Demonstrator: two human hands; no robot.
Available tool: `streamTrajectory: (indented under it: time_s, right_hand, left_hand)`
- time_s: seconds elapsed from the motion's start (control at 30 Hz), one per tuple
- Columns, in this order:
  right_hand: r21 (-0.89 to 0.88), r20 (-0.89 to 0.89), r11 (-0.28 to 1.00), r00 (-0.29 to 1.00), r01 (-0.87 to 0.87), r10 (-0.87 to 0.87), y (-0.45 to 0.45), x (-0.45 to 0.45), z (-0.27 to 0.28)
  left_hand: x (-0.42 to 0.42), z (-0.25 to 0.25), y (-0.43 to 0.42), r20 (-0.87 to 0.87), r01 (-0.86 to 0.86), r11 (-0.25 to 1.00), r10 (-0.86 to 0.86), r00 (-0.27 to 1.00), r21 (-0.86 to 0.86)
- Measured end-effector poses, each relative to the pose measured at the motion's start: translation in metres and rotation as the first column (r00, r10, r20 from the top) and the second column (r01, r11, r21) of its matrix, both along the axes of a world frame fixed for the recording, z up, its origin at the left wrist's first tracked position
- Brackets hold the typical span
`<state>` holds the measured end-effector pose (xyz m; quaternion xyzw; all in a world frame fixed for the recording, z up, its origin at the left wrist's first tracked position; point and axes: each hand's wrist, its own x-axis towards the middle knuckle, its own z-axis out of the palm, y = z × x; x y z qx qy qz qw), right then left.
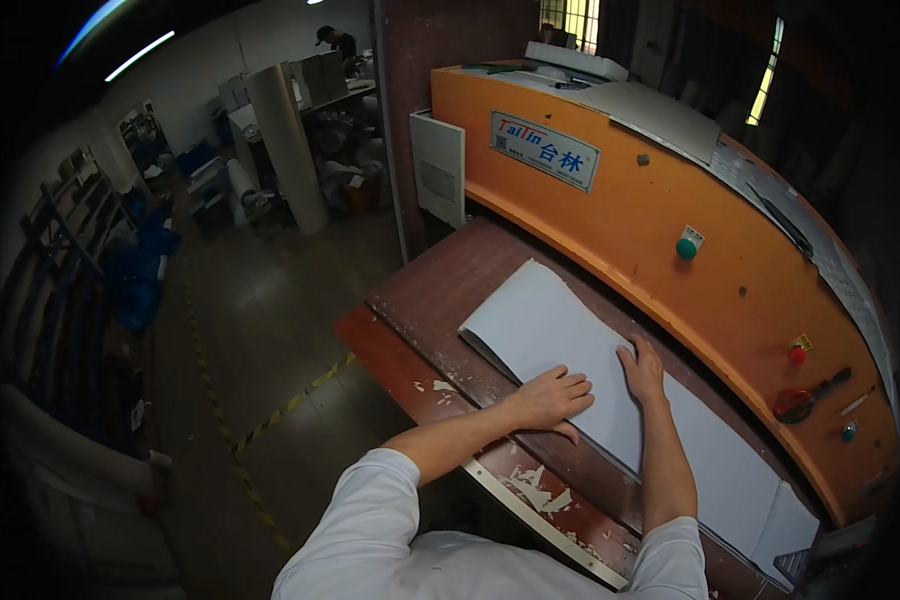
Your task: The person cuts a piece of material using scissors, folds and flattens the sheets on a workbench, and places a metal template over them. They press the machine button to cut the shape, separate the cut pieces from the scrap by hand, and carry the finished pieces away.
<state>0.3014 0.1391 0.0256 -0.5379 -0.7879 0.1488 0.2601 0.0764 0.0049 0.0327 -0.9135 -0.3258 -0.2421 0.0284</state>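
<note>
Fingers slightly parted, our left hand (550,398) and right hand (645,372) rest on white sheeting (545,318), gripping nothing visibly. Beyond the left fingers, the fold (477,322) looks formed but unflattened.

Your worn reddish-brown work table (425,275), with pale patches (538,490) along its near side, bears a long white sheet (560,325), its rounded fold at ten o'clock, its other end at four.

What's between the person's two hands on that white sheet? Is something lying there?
Nothing separate that I can see: in the head view, only bare white sheet shows between the left hand and right hand.
</note>
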Motion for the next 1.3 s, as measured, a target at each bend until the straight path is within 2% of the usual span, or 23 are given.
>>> streamTrajectory:
  time_s: [0.23,0.37,0.43,0.5,0.53,0.57,0.67,0.83,0.9,1.0,1.1,1.3]
  right_hand:
    - [0.074,0.008,0.997,1.000,-0.008,0.007,-0.003,-0.002,-0.005]
    - [0.100,0.070,0.995,0.997,-0.020,0.013,-0.007,-0.005,0.000]
    - [0.131,0.090,0.991,0.996,-0.024,0.012,-0.004,-0.004,-0.007]
    - [0.119,0.084,0.992,0.996,-0.032,0.022,-0.006,-0.004,-0.007]
    - [0.115,0.083,0.993,0.996,-0.032,0.023,-0.006,-0.005,-0.005]
    - [0.137,0.085,0.990,0.996,-0.038,0.026,-0.003,-0.007,-0.006]
    - [0.146,0.115,0.988,0.993,-0.041,0.024,-0.001,-0.003,-0.013]
    - [0.136,0.150,0.990,0.988,-0.039,0.019,-0.001,-0.004,-0.012]
    - [0.153,0.141,0.987,0.990,-0.041,0.020,0.001,-0.004,-0.015]
    - [0.124,0.159,0.992,0.987,-0.034,0.014,-0.001,-0.004,-0.011]
    - [0.128,0.157,0.991,0.987,-0.035,0.014,0.000,-0.004,-0.014]
    - [0.148,0.189,0.986,0.981,-0.074,0.045,0.008,-0.010,-0.019]
  left_hand:
    - [-0.006,-0.002,0.011,0.075,0.040,0.999,-0.041,0.996,0.019]
    - [-0.014,-0.002,0.011,0.137,0.053,0.992,-0.037,0.990,-0.115]
    - [-0.033,-0.002,0.020,0.108,-0.147,0.984,0.157,0.982,-0.099]
    - [-0.060,-0.012,0.028,0.064,-0.367,0.924,0.375,0.925,-0.104]
    - [-0.076,-0.001,0.025,-0.040,-0.464,0.867,0.465,0.885,-0.183]
    - [-0.089,-0.008,0.028,-0.073,-0.524,0.823,0.522,0.850,-0.220]
    - [-0.099,-0.017,0.030,-0.105,-0.532,0.809,0.523,0.846,-0.252]
    - [-0.112,-0.028,0.040,0.052,-0.514,0.823,0.540,0.840,-0.241]
    - [-0.122,-0.024,0.044,0.087,-0.514,0.805,0.558,0.825,-0.296]
    - [-0.115,-0.012,0.038,-0.033,-0.592,0.748,0.612,0.790,-0.300]
    - [-0.115,-0.015,0.039,-0.074,-0.609,0.731,0.620,0.781,-0.309]
    - [-0.134,-0.007,0.037,-0.145,-0.511,0.783,0.494,0.857,-0.355]
